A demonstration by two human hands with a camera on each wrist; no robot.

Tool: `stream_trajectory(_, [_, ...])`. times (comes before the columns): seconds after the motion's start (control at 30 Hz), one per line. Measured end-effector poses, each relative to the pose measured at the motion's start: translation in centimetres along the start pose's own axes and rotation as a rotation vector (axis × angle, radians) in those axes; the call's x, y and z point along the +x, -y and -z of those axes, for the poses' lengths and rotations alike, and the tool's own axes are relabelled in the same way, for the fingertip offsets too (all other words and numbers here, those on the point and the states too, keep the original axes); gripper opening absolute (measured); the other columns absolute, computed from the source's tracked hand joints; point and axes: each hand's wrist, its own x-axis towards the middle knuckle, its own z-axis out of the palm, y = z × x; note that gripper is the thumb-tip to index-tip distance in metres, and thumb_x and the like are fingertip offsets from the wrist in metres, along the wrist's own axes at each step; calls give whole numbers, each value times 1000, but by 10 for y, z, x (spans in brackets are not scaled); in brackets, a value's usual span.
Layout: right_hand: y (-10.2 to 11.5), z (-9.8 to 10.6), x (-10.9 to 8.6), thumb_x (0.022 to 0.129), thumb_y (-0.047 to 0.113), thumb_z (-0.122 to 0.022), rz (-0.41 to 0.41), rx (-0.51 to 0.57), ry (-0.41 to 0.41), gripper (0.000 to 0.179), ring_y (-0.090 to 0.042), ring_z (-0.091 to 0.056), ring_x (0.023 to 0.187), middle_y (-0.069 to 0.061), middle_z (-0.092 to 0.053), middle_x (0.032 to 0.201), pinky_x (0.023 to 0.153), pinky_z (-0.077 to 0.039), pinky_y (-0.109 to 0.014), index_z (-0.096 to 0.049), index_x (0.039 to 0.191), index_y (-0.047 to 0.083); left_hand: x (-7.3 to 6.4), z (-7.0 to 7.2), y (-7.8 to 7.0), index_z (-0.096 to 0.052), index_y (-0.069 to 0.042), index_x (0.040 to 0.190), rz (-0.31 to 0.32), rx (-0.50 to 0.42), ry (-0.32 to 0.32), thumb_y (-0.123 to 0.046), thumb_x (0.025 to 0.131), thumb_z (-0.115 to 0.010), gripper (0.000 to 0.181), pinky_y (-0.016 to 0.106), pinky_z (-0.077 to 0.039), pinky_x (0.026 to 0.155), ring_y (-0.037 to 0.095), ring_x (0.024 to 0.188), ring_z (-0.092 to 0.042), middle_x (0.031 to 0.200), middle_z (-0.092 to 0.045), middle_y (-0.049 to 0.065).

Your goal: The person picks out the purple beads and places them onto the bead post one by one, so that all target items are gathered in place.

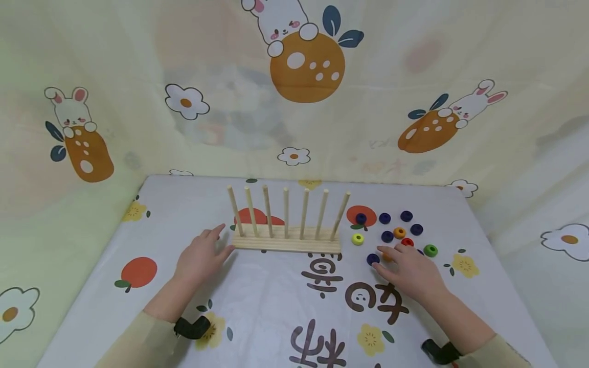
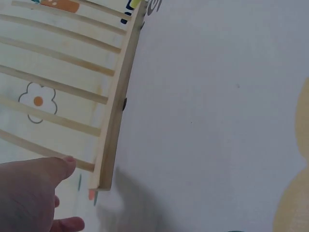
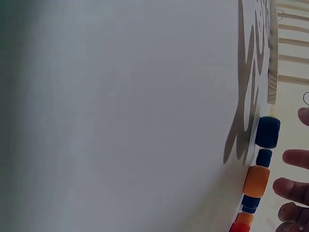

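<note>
A wooden rack (image 1: 287, 245) with a row of several upright pegs stands mid-table. My left hand (image 1: 200, 260) is at its left end, fingers spread and thumb tip close by the base; in the left wrist view the thumb (image 2: 63, 169) overlaps the end peg. To the right of the rack lie loose round beads. Over the near ones hovers my right hand (image 1: 411, 271), fingers loosely extended, with nothing gripped. By its thumb and fingertips are a dark blue bead (image 1: 373, 259) and a partly covered orange bead (image 3: 256, 181). A red bead (image 1: 407, 242) shows just beyond the fingers.
A yellow-green bead (image 1: 357, 238) lies close to the rack's right end. Several more dark blue beads (image 1: 384, 218) are scattered farther back, with a second orange bead (image 1: 399, 233) and a green bead (image 1: 430, 250). A printed cloth covers the table, and a patterned curtain (image 1: 221, 138) hangs behind.
</note>
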Motion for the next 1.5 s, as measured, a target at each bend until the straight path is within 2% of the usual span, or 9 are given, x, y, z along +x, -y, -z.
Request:
stream_trajectory(0.1, [0,-2,2,88,52,-68,-14,6,20,56,-32,-61,97,-11,-67,108,76,-56,-49,-66,130,15,6,-4,2,-40,-12,152,-7,8,20,-47,94,-63,71,53,-53,87,36,115,-59,127,-60,18])
stream_trajectory(0.2, [0,-3,3,88,52,-68,-23,7,33,56,-30,-61,95,-10,-67,106,77,-56,-49,-66,130,15,11,-5,3,-41,-16,152,-1,17,42,-50,94,-62,71,47,-55,77,29,100,-63,113,-63,13])
stream_trajectory(0.33, [0,-3,5,89,52,-67,-32,16,43,55,-28,-61,92,-9,-67,104,76,-56,-48,-66,130,15,17,-6,1,-40,-21,153,20,14,87,-51,93,-63,71,36,-48,60,20,76,-56,92,-58,5])
stream_trajectory(0.47, [2,-3,6,88,51,-68,-49,19,62,55,-28,-61,90,-10,-66,104,76,-56,-48,-66,129,15,22,-6,-1,-38,-25,155,26,-13,132,-50,93,-65,72,31,-41,55,18,69,-52,84,-57,3])
stream_trajectory(0.83, [3,-4,12,86,48,-72,-54,41,120,50,-19,-55,77,-2,-62,90,67,-54,-39,-69,123,14,31,-7,4,-38,-23,154,30,-39,184,-54,92,-63,73,40,-48,68,20,80,-57,90,-63,4])
stream_trajectory(1.07, [5,-5,13,85,46,-74,-61,47,120,49,-22,-59,84,-6,-66,99,76,-55,-46,-70,121,13,35,-5,6,-38,-26,154,46,-76,235,-56,89,-66,77,39,-47,71,22,84,-56,94,-63,5])
stream_trajectory(1.3, [6,-5,14,85,46,-75,-53,40,125,46,-22,-59,84,-6,-67,99,74,-55,-45,-72,117,13,38,-6,9,-34,-26,156,56,-91,257,-61,86,-67,86,52,-49,89,28,102,-58,116,-65,15])
stream_trajectory(1.5, [6,-5,16,85,46,-75,-71,50,131,47,-21,-57,82,-6,-66,98,71,-55,-42,-72,117,13,40,-7,7,-33,-25,157,50,-86,262,-60,86,-67,86,54,-47,92,31,107,-58,120,-64,17])
